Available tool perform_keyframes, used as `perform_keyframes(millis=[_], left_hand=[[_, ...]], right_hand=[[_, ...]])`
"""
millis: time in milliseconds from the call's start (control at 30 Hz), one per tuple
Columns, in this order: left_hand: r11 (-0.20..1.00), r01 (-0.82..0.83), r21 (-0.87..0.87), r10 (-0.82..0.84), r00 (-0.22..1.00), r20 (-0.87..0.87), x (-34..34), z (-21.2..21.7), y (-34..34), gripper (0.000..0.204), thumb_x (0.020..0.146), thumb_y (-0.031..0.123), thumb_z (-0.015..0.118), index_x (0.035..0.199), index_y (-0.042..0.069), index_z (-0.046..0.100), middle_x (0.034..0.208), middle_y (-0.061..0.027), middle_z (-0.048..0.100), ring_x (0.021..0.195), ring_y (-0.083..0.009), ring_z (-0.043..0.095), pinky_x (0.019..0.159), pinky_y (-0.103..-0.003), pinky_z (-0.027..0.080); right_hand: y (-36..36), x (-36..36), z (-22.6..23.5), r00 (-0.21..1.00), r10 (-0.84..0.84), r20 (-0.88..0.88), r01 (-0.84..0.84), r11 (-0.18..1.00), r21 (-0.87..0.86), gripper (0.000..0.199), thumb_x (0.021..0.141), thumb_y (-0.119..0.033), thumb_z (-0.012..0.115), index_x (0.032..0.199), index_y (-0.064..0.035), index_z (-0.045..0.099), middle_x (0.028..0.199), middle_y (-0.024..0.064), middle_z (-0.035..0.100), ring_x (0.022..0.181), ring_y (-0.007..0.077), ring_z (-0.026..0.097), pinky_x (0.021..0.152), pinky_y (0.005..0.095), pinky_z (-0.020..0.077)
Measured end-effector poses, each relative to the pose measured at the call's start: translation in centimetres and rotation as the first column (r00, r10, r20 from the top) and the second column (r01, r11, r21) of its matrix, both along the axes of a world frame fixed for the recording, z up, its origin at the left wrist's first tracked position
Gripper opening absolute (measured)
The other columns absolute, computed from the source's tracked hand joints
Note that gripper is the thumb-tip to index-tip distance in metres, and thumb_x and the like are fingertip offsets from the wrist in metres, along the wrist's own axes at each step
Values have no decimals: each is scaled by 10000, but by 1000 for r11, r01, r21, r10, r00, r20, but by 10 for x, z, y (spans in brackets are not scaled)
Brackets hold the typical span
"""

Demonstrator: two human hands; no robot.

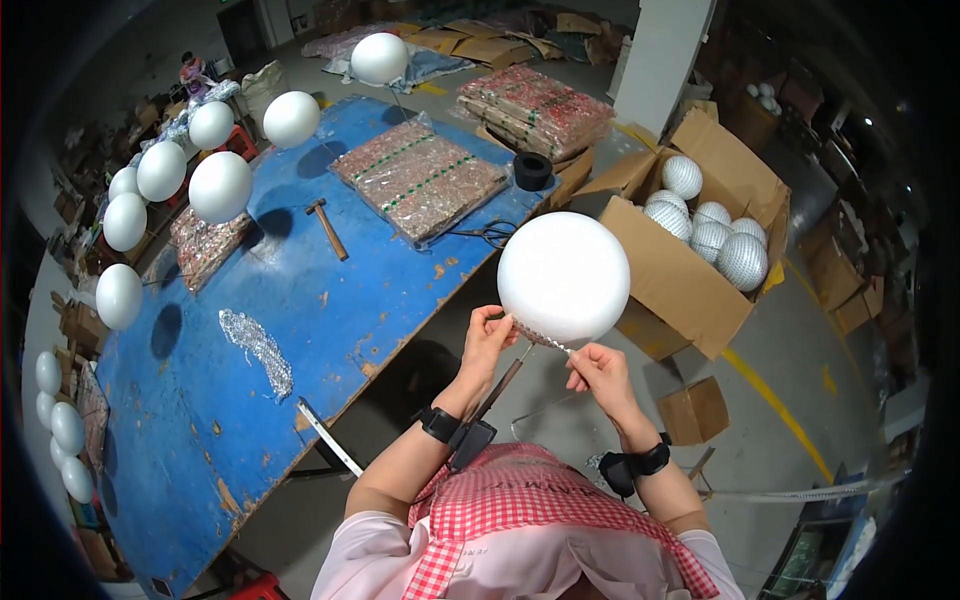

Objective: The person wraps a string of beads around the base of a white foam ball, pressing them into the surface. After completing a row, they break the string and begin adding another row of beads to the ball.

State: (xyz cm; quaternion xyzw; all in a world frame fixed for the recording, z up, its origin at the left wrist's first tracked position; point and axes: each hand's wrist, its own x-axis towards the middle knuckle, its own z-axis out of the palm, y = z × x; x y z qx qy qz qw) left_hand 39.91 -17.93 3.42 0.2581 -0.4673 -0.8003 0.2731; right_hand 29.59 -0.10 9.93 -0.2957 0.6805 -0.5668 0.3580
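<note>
We held the white ball (pixel 563 277) up in front of us, just above both hands and off the right edge of the blue desk (pixel 200 400), with the open box (pixel 680 270) of glittering balls (pixel 715 240) behind it to the right. A narrow strip (pixel 545 338) of small mirror tiles ran along the ball's underside between our hands. Our left hand (pixel 487 335) sat at the ball's lower left, fingers curled in and closed on the strip's end, pressing it against the ball. Our right hand (pixel 598 370) sat just below the ball's lower right, fingers pinched shut on the other end of the strip. A thin rod (pixel 503 385) slanted down from beneath the ball, past our left wrist; we could not tell how it was fixed. On the desk, well apart from our hands, lay a hammer (pixel 328 228), scissors (pixel 490 234), a black tape roll (pixel 532 171), flat packs of mirror tile (pixel 420 180) and a loose glittering heap (pixel 258 345). More plain white balls (pixel 220 186) stood along the desk's far and left edges.
</note>
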Motion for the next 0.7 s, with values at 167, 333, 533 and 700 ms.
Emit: perform_keyframes(millis=[167, 333, 533, 700], left_hand=[[1000, -16, -17, 16, 1000, 12, 0, 0, 3, 301, 916, 191, 562, 1136, 53, 410, 912, -66, 582, 829, -126, 578, 761, -267, 496], [997, -42, -61, 43, 999, 20, -2, 2, 6, 309, 916, 203, 566, 1134, 47, 411, 899, -61, 585, 813, -121, 579, 746, -263, 497], [998, -52, -18, 52, 998, 16, -3, 2, 5, 306, 918, 213, 565, 1121, 34, 422, 909, -55, 583, 813, -112, 576, 735, -257, 495], [998, -52, -39, 55, 995, 78, -3, 4, 5, 313, 938, 269, 527, 1125, 22, 481, 959, -50, 577, 848, -109, 566, 745, -256, 490]], right_hand=[[0, -5, 1, 999, -44, -22, 44, 999, 3, 212, 919, -169, 540, 787, -15, 601, 607, 38, 610, 506, 58, 528, 475, 178, 405], [-3, 3, 9, 999, -47, -11, 46, 996, -74, 198, 909, -174, 558, 790, -22, 603, 592, 13, 594, 496, 42, 494, 464, 184, 384], [-6, -1, 4, 995, -94, -40, 93, 995, -17, 177, 884, -152, 582, 774, -14, 600, 579, 11, 587, 470, 43, 481, 440, 194, 378], [0, -12, -9, 969, -158, -188, 185, 973, 135, 161, 855, -143, 618, 761, -14, 598, 558, -4, 573, 464, 46, 498, 425, 197, 372]])
